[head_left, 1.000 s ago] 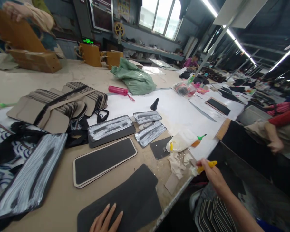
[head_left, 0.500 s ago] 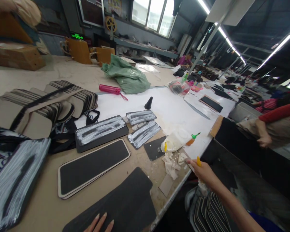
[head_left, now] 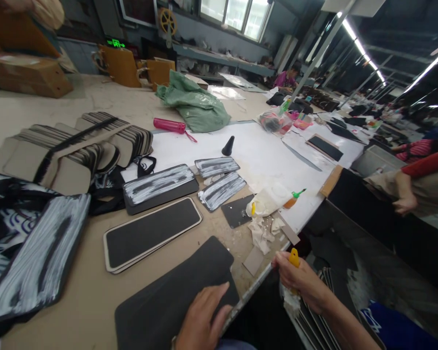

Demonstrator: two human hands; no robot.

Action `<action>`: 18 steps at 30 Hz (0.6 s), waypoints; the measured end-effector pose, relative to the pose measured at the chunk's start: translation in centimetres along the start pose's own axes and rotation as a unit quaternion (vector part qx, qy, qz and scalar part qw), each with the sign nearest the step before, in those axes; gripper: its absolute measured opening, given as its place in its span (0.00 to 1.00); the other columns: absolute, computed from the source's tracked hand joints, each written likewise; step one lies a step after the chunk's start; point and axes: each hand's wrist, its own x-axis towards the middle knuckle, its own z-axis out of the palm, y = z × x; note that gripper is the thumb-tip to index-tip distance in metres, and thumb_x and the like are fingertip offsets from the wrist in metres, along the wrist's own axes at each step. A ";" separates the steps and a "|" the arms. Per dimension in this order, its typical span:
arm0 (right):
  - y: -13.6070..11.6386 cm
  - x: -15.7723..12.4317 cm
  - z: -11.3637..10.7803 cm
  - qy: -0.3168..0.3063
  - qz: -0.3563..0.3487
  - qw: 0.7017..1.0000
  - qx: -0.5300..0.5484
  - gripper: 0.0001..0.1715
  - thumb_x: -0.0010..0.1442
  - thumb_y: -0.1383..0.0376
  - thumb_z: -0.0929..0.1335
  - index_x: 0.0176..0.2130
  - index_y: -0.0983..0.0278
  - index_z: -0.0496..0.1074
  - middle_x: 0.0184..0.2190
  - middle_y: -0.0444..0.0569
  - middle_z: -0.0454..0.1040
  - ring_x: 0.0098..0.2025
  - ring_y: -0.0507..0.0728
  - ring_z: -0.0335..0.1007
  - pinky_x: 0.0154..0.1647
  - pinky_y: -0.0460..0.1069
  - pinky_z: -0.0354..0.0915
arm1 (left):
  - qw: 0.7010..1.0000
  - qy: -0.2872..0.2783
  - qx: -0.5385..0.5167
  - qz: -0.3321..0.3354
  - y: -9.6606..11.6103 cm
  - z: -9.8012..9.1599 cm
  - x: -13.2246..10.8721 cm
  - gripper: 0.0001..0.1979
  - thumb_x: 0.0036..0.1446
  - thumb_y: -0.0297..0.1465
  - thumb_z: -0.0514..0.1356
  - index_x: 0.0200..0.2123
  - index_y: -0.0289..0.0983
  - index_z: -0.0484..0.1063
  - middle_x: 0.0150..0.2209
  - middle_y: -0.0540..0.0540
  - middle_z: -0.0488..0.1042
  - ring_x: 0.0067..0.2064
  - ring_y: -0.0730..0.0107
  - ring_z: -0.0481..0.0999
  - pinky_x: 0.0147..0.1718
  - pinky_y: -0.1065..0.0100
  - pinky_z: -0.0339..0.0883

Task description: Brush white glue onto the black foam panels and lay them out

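Observation:
My left hand (head_left: 203, 315) lies with its fingers apart on a large dark panel (head_left: 168, 296) near the table's front edge. In my right hand (head_left: 301, 276) is a brush with a yellow handle (head_left: 294, 257); its whitish bristles point down, just off the table edge. Behind the large panel lies a dark panel with a beige border (head_left: 153, 236). Several panels streaked with white, one long one (head_left: 158, 184) among them, lie further back. A white container (head_left: 270, 200) lies on its side by torn scraps (head_left: 260, 236).
Stacked beige-edged panels (head_left: 69, 150) lie at left, near a pink case (head_left: 169, 125) and a green bag (head_left: 197, 104). A black cone (head_left: 228, 146) stands mid-table. Another person's hand (head_left: 405, 201) is at right. More panels (head_left: 317, 316) sit below the table edge.
My left hand has moved right and further over the large panel. My right hand has drawn back toward me with the brush, whose bristles now show. The view has shifted slightly.

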 end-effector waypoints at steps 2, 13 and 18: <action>-0.2 -1.0 1.0 -0.035 0.004 0.999 0.030 0.25 0.51 0.44 0.63 0.27 0.63 0.61 0.13 0.33 0.43 0.15 0.44 0.36 0.18 0.44 0.39 | 0.995 -0.047 -0.077 -0.044 2.0 1.0 3.2 0.17 0.56 0.30 0.54 0.50 0.40 0.64 0.40 0.45 0.74 0.41 0.70 0.73 0.41 0.71 0.68; 1.2 0.0 -0.8 0.079 -0.049 0.991 -0.092 0.32 0.52 0.39 0.56 0.28 0.64 0.66 0.14 0.39 0.55 0.18 0.49 0.52 0.20 0.45 0.52 | 0.977 -0.210 -0.029 -0.012 3.1 4.2 6.0 0.09 0.56 0.27 0.50 0.29 0.36 0.69 0.29 0.47 0.71 0.30 0.72 0.70 0.30 0.73 0.63; -1.7 3.9 -5.6 0.257 -0.200 0.912 -0.249 0.32 0.53 0.40 0.55 0.32 0.62 0.71 0.34 0.50 0.71 0.39 0.58 0.65 0.40 0.51 0.61 | 0.937 -0.323 0.128 -0.015 1.3 7.1 4.1 0.08 0.55 0.31 0.55 0.29 0.33 0.72 0.28 0.42 0.74 0.32 0.63 0.73 0.33 0.66 0.65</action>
